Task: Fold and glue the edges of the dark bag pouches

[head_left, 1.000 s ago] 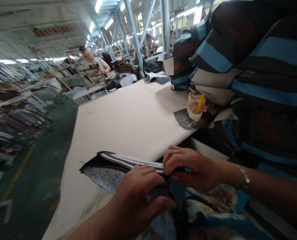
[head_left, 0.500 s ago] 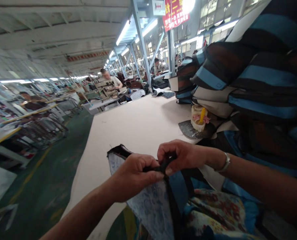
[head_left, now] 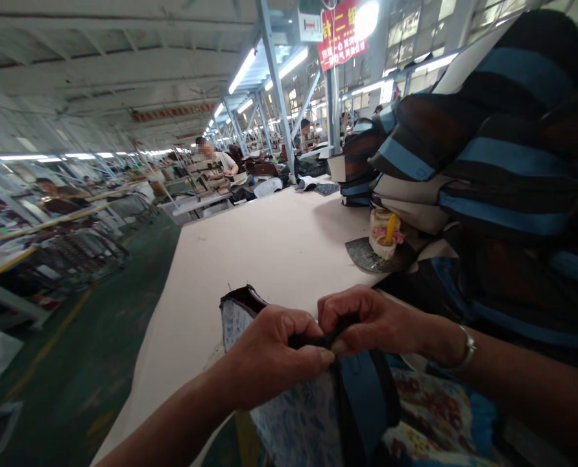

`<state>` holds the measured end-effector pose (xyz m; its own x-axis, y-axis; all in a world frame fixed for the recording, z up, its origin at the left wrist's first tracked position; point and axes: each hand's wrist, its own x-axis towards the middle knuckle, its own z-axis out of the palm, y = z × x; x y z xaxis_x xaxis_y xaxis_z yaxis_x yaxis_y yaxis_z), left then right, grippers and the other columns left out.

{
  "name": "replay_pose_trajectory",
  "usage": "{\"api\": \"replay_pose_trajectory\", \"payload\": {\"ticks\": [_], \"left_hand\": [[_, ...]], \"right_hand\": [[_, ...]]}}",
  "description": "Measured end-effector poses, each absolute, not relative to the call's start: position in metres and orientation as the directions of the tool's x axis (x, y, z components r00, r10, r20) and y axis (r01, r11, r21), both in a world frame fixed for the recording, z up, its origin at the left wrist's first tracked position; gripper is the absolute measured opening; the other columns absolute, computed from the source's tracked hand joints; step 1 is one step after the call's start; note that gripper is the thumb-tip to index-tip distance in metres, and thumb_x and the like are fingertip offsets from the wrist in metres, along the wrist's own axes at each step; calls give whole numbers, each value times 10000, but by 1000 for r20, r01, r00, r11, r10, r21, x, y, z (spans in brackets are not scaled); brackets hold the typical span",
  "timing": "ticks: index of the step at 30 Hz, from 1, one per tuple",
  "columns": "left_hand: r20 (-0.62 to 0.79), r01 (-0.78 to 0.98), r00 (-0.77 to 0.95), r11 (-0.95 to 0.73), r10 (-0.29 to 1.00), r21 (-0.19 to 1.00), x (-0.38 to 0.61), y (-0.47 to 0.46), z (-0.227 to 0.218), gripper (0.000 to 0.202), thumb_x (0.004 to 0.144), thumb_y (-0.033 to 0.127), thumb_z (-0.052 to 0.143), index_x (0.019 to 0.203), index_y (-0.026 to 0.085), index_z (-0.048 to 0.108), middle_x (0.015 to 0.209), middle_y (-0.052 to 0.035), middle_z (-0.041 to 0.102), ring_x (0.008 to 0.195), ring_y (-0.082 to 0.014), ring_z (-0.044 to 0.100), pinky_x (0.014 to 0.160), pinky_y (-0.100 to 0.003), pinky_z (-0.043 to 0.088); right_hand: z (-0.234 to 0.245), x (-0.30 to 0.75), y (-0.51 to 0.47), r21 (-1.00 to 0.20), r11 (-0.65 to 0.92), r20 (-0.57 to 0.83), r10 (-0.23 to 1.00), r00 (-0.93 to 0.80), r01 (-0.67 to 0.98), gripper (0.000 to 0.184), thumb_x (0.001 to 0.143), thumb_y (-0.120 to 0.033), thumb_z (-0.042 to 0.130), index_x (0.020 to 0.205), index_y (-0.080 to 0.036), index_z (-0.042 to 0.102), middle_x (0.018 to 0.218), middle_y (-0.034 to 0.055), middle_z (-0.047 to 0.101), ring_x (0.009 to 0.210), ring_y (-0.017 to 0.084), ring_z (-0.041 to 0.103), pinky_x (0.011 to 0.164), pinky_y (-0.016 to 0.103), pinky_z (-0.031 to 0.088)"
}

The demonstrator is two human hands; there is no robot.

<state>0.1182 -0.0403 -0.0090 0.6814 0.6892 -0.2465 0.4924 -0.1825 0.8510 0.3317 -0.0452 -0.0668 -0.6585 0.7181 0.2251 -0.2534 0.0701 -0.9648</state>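
Blue-patterned fabric bag point(head_left: 296, 421) being pinched at its dark binding point(head_left: 313, 340) by left hand point(head_left: 274, 357) and right hand point(head_left: 373, 321), fingers point(head_left: 340, 331) closing tightly, just above cream work table point(head_left: 250, 253).

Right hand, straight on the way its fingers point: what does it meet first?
The right hand meets the dark folded fabric edge at its fingertips first, then the left hand, though depth is unclear.
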Motion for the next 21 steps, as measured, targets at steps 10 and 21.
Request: {"api": "replay_pose_trajectory", "payload": {"ticks": [10,21], "left_hand": [[-257,483,683,-158,684,861,124,-43,-11,186,778,317,608,757,136,644,632,29,450,595,-106,362,542,-262,281],[-235,538,698,-280,676,795,125,-50,-7,131,797,219,530,710,151,601,633,40,445,601,-102,379,544,-258,278]], "right_hand": [[-78,335,-51,-937,-50,196,743,-640,-345,189,773,-209,771,861,-95,649,763,0,567,691,91,471,634,210,357],[-69,345,-65,-962,225,273,760,-589,-155,224,842,-305,722,914,-112,636,792,-2,555,690,95,453,616,219,359]]}}
